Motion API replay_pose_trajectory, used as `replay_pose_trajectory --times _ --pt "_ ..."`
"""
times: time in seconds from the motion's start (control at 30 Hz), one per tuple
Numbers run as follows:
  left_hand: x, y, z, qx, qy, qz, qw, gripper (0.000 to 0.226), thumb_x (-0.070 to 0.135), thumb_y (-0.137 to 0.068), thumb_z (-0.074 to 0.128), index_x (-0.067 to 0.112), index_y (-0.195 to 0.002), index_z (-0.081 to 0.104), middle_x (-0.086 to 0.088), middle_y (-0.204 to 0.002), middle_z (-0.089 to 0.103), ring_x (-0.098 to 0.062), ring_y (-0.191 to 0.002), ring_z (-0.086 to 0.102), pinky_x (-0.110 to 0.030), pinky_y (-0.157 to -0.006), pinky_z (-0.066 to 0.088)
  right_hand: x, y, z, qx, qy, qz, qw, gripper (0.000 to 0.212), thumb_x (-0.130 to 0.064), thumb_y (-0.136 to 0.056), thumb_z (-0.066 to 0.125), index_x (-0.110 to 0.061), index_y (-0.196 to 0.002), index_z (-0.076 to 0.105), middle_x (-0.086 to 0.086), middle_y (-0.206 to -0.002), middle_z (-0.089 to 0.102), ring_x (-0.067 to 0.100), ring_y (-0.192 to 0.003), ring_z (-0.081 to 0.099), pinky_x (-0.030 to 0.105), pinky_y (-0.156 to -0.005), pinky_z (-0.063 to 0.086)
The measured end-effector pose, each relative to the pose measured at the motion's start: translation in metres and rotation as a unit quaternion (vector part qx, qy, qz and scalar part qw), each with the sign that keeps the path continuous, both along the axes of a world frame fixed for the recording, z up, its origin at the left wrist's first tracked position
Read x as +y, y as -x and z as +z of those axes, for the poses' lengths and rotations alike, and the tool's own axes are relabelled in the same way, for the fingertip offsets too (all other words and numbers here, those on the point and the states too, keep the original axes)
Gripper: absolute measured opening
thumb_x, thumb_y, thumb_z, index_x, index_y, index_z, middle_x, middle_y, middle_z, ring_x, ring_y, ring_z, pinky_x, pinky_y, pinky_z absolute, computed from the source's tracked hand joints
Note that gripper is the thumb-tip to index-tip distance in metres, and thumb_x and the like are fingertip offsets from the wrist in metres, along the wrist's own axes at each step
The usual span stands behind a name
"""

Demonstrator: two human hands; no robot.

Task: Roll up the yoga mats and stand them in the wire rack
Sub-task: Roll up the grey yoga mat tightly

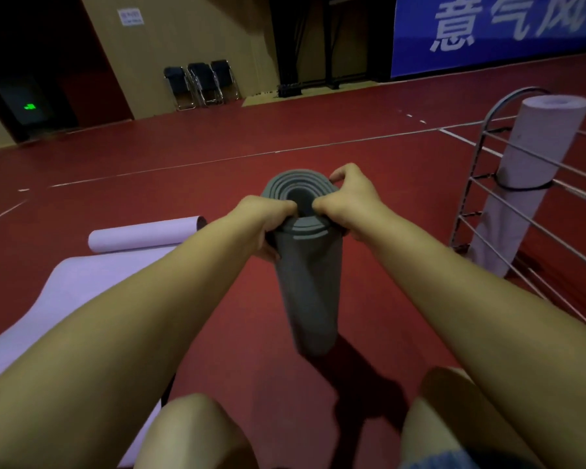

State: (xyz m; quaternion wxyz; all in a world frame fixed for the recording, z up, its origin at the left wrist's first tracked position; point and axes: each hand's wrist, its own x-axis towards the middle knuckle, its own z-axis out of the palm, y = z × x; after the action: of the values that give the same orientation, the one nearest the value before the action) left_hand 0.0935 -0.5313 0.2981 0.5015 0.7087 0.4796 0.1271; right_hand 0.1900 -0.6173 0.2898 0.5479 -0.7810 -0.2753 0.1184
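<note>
A rolled grey yoga mat (307, 292) stands on end on the red floor in front of my knees. My left hand (268, 221) grips its top rim from the left, fingers curled over the edge. My right hand (349, 201) grips the same rim from the right, fingers hooked into the coil. To the right stands the wire rack (481, 184), holding an upright rolled lilac mat (535, 170) bound with a black strap. At the left a lilac mat (65, 299) lies on the floor, partly rolled at its far end.
Folded black chairs (203, 82) lean against the far wall. A blue banner (498, 32) hangs at the back right. White court lines (217, 160) cross the red floor beyond the mats. My bare knees (200, 431) fill the bottom of the view.
</note>
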Motion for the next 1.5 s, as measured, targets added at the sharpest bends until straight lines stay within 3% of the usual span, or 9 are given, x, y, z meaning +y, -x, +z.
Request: replay_pose_trajectory --times 0.2,0.4,0.63,0.77,0.87,1.07,1.2,1.4,1.5 --pt "-0.017 -0.055 -0.028 -0.145 -0.145 0.006 0.979 0.036 0.027 -0.072 0.071 0.014 -0.103 0.055 -0.007 -0.095 0.063 -0.023 -0.075 0.063 -0.036 -0.061 0.057 -0.032 -0.047 -0.040 -0.037 -0.127 -0.056 0.990 0.061 -0.009 -0.070 0.074 -0.012 -0.121 0.040 0.003 -0.111 0.046 0.017 -0.098 0.049 0.020 -0.071 0.036" --pt "-0.061 -0.144 -0.146 0.061 -0.398 -0.247 0.881 0.069 0.032 -0.080 0.065 0.014 -0.140 0.036 -0.015 -0.102 0.066 -0.035 -0.095 0.061 -0.030 -0.066 0.038 -0.094 -0.120 -0.211 0.132 -0.115 -0.114 0.978 0.066 -0.006 -0.066 0.082 -0.021 -0.120 0.048 0.005 -0.117 0.053 0.017 -0.103 0.052 0.024 -0.080 0.043" --pt "-0.148 -0.216 -0.323 0.310 -0.465 -0.550 0.621 0.073 0.024 -0.089 0.052 0.006 -0.149 0.015 -0.017 -0.113 0.064 -0.038 -0.110 0.058 -0.035 -0.078 0.047 -0.184 -0.126 -0.426 0.337 0.043 -0.167 0.925 0.027 0.008 -0.087 0.058 0.001 -0.113 0.053 -0.001 -0.084 0.061 0.024 -0.089 0.057 0.019 -0.060 0.051" --pt "-0.185 -0.231 -0.381 0.391 -0.484 -0.651 0.435 0.051 0.003 -0.095 0.040 -0.003 -0.144 0.026 -0.034 -0.134 0.046 -0.056 -0.127 0.036 -0.057 -0.100 0.040 -0.211 -0.119 -0.502 0.347 0.265 -0.131 0.890 0.035 -0.018 -0.092 0.056 -0.002 -0.122 0.050 0.016 -0.126 0.047 0.038 -0.125 0.042 0.041 -0.096 0.045" --pt "-0.195 -0.230 -0.404 0.386 -0.505 -0.670 0.382 0.042 -0.003 -0.095 0.038 -0.010 -0.137 0.036 -0.040 -0.134 0.041 -0.062 -0.126 0.031 -0.064 -0.100 0.036 -0.225 -0.109 -0.525 0.291 0.415 -0.114 0.854 0.051 -0.028 -0.086 0.063 -0.010 -0.129 0.041 0.013 -0.128 0.042 0.034 -0.118 0.046 0.043 -0.094 0.044" --pt "-0.188 -0.221 -0.414 0.375 -0.524 -0.671 0.365 0.043 -0.006 -0.092 0.039 -0.010 -0.135 0.038 -0.044 -0.128 0.042 -0.063 -0.123 0.034 -0.063 -0.098 0.039 -0.228 -0.098 -0.538 0.290 0.323 -0.255 0.864 0.033 -0.009 -0.093 0.045 -0.006 -0.125 0.044 0.016 -0.120 0.054 0.035 -0.108 0.055 0.040 -0.088 0.044" --pt "-0.174 -0.217 -0.392 0.377 -0.528 -0.646 0.402 0.043 0.003 -0.090 0.047 -0.003 -0.132 0.038 -0.041 -0.125 0.049 -0.054 -0.123 0.043 -0.053 -0.093 0.046 -0.240 -0.111 -0.521 0.307 0.278 -0.319 0.853 0.020 -0.016 -0.094 0.048 -0.005 -0.111 0.052 0.018 -0.107 0.061 0.036 -0.091 0.058 0.039 -0.070 0.044" --pt "-0.130 -0.193 -0.320 0.342 -0.525 -0.578 0.523 0.063 0.026 -0.088 0.049 0.023 -0.146 0.024 -0.022 -0.119 0.058 -0.029 -0.084 0.060 -0.027 -0.056 0.037 -0.252 -0.118 -0.449 0.275 0.235 -0.292 0.885 0.023 -0.015 -0.098 0.046 -0.005 -0.112 0.063 0.012 -0.102 0.062 0.026 -0.088 0.059 0.022 -0.067 0.040" --pt "-0.099 -0.171 -0.275 0.300 -0.500 -0.518 0.626 0.066 0.038 -0.088 0.053 0.029 -0.147 0.025 -0.009 -0.104 0.064 -0.027 -0.082 0.059 -0.028 -0.059 0.039 -0.249 -0.115 -0.398 0.231 0.177 -0.303 0.907 0.021 -0.020 -0.095 0.055 -0.009 -0.079 0.063 0.012 -0.079 0.059 0.024 -0.074 0.053 0.022 -0.055 0.033"
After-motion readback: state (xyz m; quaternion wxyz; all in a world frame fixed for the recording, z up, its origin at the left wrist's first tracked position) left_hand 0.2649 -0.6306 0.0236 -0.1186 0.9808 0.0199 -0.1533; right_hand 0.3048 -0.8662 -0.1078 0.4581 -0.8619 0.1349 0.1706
